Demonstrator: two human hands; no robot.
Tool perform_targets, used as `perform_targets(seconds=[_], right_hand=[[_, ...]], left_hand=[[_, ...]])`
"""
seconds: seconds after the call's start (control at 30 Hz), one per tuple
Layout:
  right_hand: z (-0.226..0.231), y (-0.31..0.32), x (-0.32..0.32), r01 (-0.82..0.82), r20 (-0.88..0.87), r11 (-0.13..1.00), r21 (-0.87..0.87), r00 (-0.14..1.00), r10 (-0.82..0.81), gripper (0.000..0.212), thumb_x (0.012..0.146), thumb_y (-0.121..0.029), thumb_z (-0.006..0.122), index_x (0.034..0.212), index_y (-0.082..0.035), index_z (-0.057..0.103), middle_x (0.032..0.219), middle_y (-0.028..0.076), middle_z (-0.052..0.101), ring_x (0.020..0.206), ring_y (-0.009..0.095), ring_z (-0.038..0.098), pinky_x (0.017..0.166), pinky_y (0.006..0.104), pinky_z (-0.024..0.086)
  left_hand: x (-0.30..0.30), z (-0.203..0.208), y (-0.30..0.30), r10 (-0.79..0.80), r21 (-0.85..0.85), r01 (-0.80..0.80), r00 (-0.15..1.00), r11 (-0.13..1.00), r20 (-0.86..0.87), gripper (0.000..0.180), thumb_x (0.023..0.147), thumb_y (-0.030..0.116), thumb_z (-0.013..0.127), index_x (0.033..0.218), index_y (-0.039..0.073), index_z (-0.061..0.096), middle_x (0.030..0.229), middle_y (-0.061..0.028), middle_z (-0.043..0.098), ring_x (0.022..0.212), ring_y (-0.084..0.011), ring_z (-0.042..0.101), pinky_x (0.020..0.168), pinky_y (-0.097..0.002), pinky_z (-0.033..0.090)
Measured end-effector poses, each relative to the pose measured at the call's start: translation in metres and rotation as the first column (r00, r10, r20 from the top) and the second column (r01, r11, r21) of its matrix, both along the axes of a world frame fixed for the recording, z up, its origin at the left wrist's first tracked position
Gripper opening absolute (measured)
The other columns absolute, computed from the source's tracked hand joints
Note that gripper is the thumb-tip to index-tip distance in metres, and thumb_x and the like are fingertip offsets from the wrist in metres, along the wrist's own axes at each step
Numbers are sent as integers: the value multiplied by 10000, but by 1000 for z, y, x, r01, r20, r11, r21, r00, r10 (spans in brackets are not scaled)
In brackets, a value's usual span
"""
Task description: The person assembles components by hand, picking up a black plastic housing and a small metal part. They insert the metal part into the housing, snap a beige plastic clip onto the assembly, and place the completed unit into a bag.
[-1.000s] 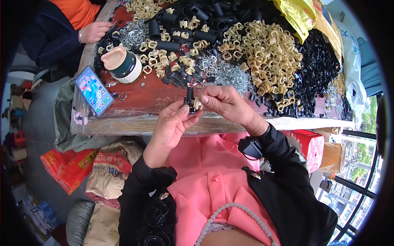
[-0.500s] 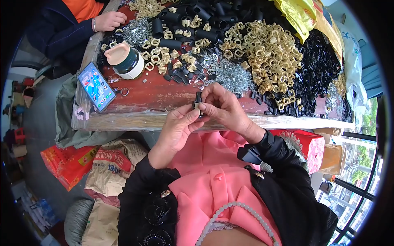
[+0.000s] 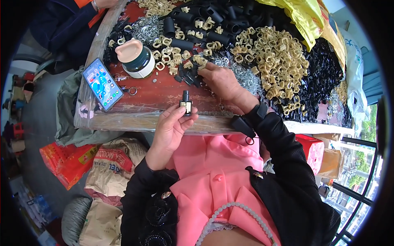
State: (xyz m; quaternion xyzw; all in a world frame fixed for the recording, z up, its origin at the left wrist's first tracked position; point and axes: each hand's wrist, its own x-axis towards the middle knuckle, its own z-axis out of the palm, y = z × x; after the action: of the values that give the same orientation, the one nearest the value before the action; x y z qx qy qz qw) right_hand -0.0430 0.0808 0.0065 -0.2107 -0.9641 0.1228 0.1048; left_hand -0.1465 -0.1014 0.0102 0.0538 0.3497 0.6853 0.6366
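Observation:
My left hand (image 3: pixel 169 128) is over the table's near edge, its thumb and fingers closed on a small black plastic fitting with a cream piece (image 3: pixel 186 105); the fitting's narrow black end points away from me. My right hand (image 3: pixel 223 84) is stretched out over the table, palm down. Its fingertips are bent together at a loose group of small black plastic pieces (image 3: pixel 188 77); what they pinch, if anything, is hidden. Just right of that hand is a heap of small silvery metal clips (image 3: pixel 248 85). Beyond lies a large pile of cream plastic rings (image 3: pixel 279 55).
Black tubes (image 3: pixel 219 37) lie at the back, and a heap of small black parts (image 3: pixel 322 76) at the right. On the left are a lidded jar (image 3: pixel 141 65), a lit phone (image 3: pixel 102 84) and a key ring (image 3: pixel 132 90). Another person's sleeve (image 3: pixel 65 30) shows at far left.
My right hand has let go of the fitting and moved forward to the small black pieces. My left hand keeps the fitting, slightly further left. The other person's hand has shifted toward the top edge.

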Motion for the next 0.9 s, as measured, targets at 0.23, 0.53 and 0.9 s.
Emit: perform_targets(seconds=[0.23,0.53,0.9], right_hand=[[-4,11,-3,-62,-88,978,-199,995,45,206,656,-94,583,833,-59,482,790,89,484,689,279,528,586,351,427],[-3,9,2,-63,-121,962,-266,992,32,204,644,-83,588,803,-45,466,760,95,462,654,276,500,567,329,409],[18,-1,30,-252,-289,264,-931,951,-111,91,800,-87,538,804,-21,476,680,-20,477,599,40,432,527,198,364]], left_hand=[[-1,1,2,4,16,-4,1000,1000,15,271,818,92,456,1051,-45,473,905,-136,569,776,-172,586,651,-223,502],[1,5,3,12,3,-12,1000,1000,3,171,806,94,500,946,1,525,877,-113,581,753,-156,586,642,-209,490],[9,10,13,58,-23,-61,992,998,-114,194,789,67,535,967,-11,523,894,-103,578,770,-153,586,641,-197,490]])
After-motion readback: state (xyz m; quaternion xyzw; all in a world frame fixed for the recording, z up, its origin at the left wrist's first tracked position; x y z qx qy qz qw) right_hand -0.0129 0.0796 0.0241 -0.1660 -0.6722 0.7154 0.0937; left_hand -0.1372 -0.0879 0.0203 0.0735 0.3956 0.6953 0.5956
